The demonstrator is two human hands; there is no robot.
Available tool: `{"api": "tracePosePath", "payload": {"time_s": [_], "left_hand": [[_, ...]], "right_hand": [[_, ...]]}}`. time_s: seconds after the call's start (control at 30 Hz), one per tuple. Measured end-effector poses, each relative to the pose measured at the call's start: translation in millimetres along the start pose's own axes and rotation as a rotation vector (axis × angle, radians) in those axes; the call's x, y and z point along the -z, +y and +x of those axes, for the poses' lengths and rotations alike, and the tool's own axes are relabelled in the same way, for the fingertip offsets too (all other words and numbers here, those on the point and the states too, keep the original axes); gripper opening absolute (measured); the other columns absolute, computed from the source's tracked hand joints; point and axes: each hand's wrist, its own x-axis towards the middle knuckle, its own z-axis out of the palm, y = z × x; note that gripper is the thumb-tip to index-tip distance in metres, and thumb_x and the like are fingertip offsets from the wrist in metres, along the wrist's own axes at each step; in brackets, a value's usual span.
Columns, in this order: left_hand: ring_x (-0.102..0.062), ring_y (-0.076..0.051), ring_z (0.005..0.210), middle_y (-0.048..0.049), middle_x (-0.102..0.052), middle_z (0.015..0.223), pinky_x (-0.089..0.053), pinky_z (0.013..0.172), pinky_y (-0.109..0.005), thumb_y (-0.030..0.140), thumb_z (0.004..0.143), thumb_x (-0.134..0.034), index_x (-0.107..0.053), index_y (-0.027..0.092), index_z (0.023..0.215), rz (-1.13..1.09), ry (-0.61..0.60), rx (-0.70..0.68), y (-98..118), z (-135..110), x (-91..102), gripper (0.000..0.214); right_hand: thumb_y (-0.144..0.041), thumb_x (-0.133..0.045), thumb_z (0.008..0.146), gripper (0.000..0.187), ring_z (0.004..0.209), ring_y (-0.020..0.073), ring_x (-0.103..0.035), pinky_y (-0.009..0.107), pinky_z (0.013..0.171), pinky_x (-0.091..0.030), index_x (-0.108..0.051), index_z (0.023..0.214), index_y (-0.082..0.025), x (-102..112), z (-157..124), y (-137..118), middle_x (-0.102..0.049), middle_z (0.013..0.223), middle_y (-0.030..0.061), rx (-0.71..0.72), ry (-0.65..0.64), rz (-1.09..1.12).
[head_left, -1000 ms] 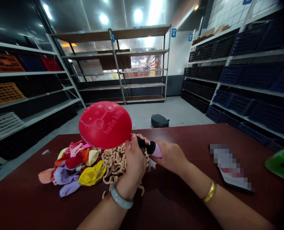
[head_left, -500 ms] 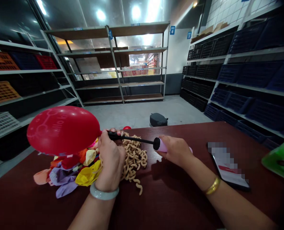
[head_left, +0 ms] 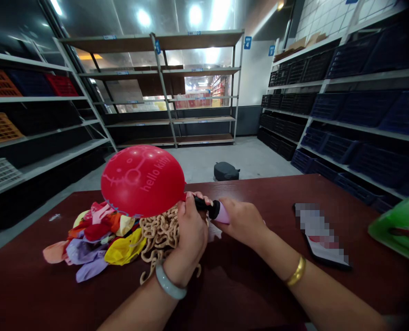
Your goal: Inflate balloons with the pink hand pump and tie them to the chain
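Observation:
A red inflated balloon (head_left: 140,179) printed "hello kitty" sits on the nozzle end of a balloon pump (head_left: 223,212). My left hand (head_left: 194,225) is closed around the balloon's neck and the black end of the pump. My right hand (head_left: 244,220) grips the pink body of the pump, its rod pushed in so the two hands are close together. Behind my left wrist lies a heap of tan curly strands (head_left: 159,232), partly hidden by the hand. Left of it is a pile of uninflated balloons (head_left: 96,239) in yellow, purple, orange and red.
A phone (head_left: 320,234) lies on the dark red table (head_left: 246,294) at the right, with a green plastic item (head_left: 399,225) beyond it. A dark grey object (head_left: 226,171) rests on the floor behind the table. Shelves with crates (head_left: 373,161) line both sides.
My left hand and the balloon have moved right, toward my right hand. The pump's rod, long and exposed before, has slid into the pink body.

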Motion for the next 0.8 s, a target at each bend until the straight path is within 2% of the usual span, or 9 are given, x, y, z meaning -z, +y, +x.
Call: {"api": "tracePosePath", "payload": {"time_s": [0.1, 0.2, 0.37, 0.47, 0.6, 0.8], "left_hand": [[-0.053, -0.011, 0.060, 0.0016, -0.051, 0.072, -0.047, 0.061, -0.027, 0.028, 0.082, -0.062, -0.047, 0.019, 0.081, 0.032, -0.019, -0.005, 12, 8, 1.8, 0.017], [-0.055, -0.012, 0.061, 0.0006, -0.053, 0.073, -0.048, 0.062, -0.028, 0.028, 0.081, -0.062, -0.048, 0.018, 0.081, 0.049, -0.013, -0.073, 31, 26, 9.5, 0.017], [-0.053, -0.012, 0.057, 0.0024, -0.051, 0.067, -0.046, 0.059, -0.028, 0.024, 0.077, -0.063, -0.047, 0.019, 0.077, 0.026, 0.061, -0.222, 70, 60, 24.4, 0.017], [-0.052, -0.011, 0.056, 0.0033, -0.050, 0.065, -0.045, 0.058, -0.027, 0.025, 0.076, -0.063, -0.046, 0.019, 0.077, 0.036, 0.086, -0.270, 78, 67, 27.3, 0.018], [-0.051, -0.010, 0.056, 0.0034, -0.050, 0.066, -0.045, 0.059, -0.026, 0.026, 0.078, -0.062, -0.046, 0.019, 0.077, 0.016, 0.069, -0.261, 64, 61, 24.8, 0.018], [-0.059, -0.013, 0.064, 0.0005, -0.057, 0.072, -0.050, 0.068, -0.030, 0.032, 0.086, -0.058, -0.048, 0.019, 0.084, 0.067, -0.041, -0.134, 15, 28, 14.9, 0.016]], "right_hand": [[-0.057, -0.050, 0.088, 0.045, 0.085, 0.0228, -0.066, 0.029, 0.065, -0.040, -0.052, 0.115, -0.021, -2, 2, 3, -0.068, 0.100, 0.0085, 0.012, -0.001, 0.019], [-0.056, -0.053, 0.087, 0.048, 0.090, 0.0231, -0.065, 0.029, 0.069, -0.042, -0.051, 0.119, -0.021, -3, 4, 10, -0.068, 0.104, 0.0091, 0.024, 0.005, 0.007], [-0.055, -0.054, 0.086, 0.047, 0.092, 0.0239, -0.065, 0.031, 0.072, -0.044, -0.052, 0.119, -0.021, 0, 6, 21, -0.068, 0.104, 0.0086, 0.042, 0.020, -0.003], [-0.055, -0.056, 0.085, 0.047, 0.090, 0.0245, -0.065, 0.031, 0.070, -0.044, -0.052, 0.118, -0.021, 1, 5, 23, -0.068, 0.104, 0.0090, 0.031, 0.022, -0.009], [-0.055, -0.054, 0.086, 0.047, 0.089, 0.0252, -0.065, 0.032, 0.071, -0.043, -0.052, 0.117, -0.020, -1, 3, 24, -0.068, 0.102, 0.0101, 0.013, -0.009, -0.030], [-0.056, -0.053, 0.087, 0.049, 0.090, 0.0258, -0.065, 0.031, 0.069, -0.041, -0.049, 0.119, -0.019, 1, -1, 17, -0.067, 0.105, 0.0117, -0.015, -0.059, -0.052]]}}
